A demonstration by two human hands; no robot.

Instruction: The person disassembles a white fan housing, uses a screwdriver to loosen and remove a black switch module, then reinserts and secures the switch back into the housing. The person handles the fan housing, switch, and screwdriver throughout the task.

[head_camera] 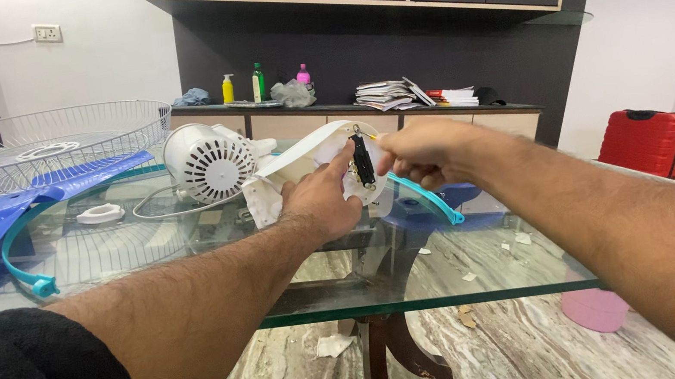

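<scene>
The white plastic housing (308, 160) of the dismantled fan looks light, rigid and somewhat brittle, best gripped at its thick rim rather than by the thin wires. It rests on the glass tabletop (422, 302), at 12 o'clock from the person. The left hand (323, 200) clamps over the housing's near edge, fingers wrapped around it. The right hand (422, 152), at 3 o'clock from the housing, pinches closed on a small black component (362, 160) standing against its face. The white motor (209, 161) lies at 9 o'clock, the wire guard (45, 150) beyond it.
</scene>
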